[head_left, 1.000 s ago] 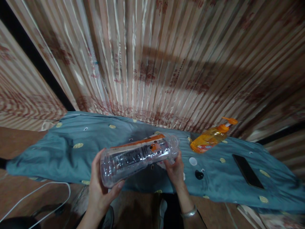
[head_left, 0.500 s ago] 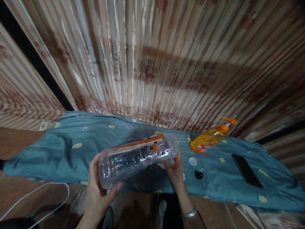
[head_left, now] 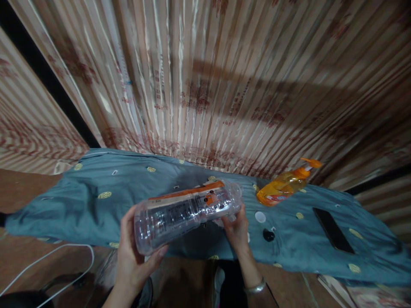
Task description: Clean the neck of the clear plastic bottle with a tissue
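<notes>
A large clear plastic bottle (head_left: 186, 214) with an orange and white label lies nearly sideways in the air, its base to the left and its narrower end to the right. My left hand (head_left: 135, 239) is wrapped round the base, thumb below. Around the narrower end closes my right hand (head_left: 236, 226), its fingers partly hidden behind the bottle; a bit of something whitish shows beside them, too unclear to name. Near my right hand, a round white cap-like disc (head_left: 260, 217) and a small black object (head_left: 268, 235) rest on the cloth.
Blue-green cloth with yellow patterns (head_left: 80, 205) covers the long surface. An orange pump bottle (head_left: 282, 186) stands at the right, with a black phone (head_left: 333, 230) nearer the edge. Striped curtains (head_left: 180, 85) hang behind. A white cable (head_left: 64, 246) loops at lower left.
Hardly anything differs. The view has shifted very slightly; both hands keep the same hold on the bottle.
</notes>
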### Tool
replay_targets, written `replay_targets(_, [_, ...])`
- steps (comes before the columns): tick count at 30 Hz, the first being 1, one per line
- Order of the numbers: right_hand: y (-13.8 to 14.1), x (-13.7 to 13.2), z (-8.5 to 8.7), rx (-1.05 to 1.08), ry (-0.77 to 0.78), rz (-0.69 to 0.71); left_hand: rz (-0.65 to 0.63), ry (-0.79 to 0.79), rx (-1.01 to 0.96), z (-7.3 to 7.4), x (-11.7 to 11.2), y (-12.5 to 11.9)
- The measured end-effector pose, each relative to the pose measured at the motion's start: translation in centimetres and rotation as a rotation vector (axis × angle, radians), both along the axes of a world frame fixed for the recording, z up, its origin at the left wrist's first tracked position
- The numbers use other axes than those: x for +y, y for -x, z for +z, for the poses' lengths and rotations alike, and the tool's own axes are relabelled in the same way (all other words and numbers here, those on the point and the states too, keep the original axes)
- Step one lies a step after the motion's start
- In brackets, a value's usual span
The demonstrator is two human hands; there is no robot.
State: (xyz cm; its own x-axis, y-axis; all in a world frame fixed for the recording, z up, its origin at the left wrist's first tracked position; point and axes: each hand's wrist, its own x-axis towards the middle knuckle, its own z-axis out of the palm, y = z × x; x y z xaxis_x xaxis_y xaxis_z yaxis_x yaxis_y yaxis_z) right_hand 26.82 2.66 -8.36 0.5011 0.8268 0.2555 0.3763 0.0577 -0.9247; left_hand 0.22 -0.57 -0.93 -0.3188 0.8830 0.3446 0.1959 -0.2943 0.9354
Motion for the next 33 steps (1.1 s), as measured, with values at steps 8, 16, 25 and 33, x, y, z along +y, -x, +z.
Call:
replay_targets(8, [-0.2, -0.1, -0.2, -0.014, 0.004, 0.001, -0.035, -0.052, 0.094, -0.8, 0.2, 1.1])
replay_targets(16, [-0.3, 0.0, -0.6, -0.001, -0.007, 0.008, -0.037, -0.063, 0.12, -1.3, 0.6, 2.0])
replay_targets(25, [-0.3, -0.1, -0.8, -0.011, -0.021, 0.024, -0.022, -0.029, 0.04, -0.6, 0.2, 0.9])
replay_targets(33, [-0.3, 0.0, -0.7, -0.02, -0.029, 0.006, -0.001, -0.044, 0.035, 0.0, 0.1, 0.0])
